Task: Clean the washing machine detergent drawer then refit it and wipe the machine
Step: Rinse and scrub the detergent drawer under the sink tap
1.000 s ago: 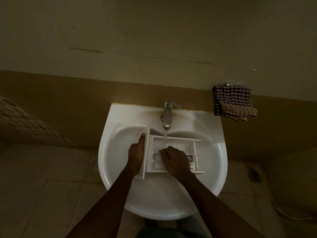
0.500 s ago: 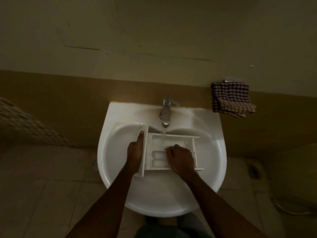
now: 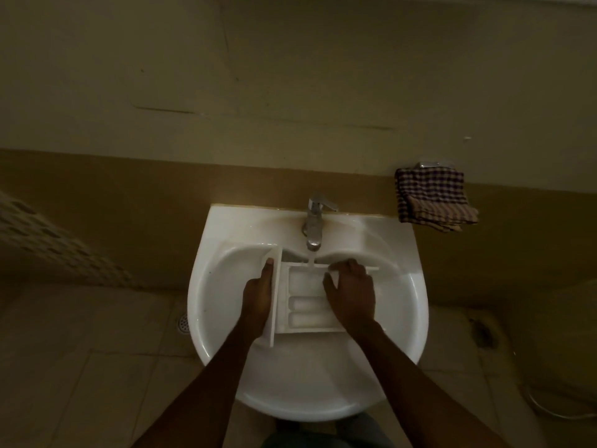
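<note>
Left hand (image 3: 257, 297) clasps the detergent drawer (image 3: 303, 297) by its front panel, thumb laid along it; right hand (image 3: 351, 294) curls over the far rim. Drawer sits mid-frame in the sink (image 3: 202, 286), long axis left-to-right; tap (image 3: 314, 223) water lands nearer the right hand.

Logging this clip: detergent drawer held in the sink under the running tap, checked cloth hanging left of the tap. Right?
No: the head view shows the checked cloth hanging right of the tap; the detergent drawer is in the sink under it.
</note>
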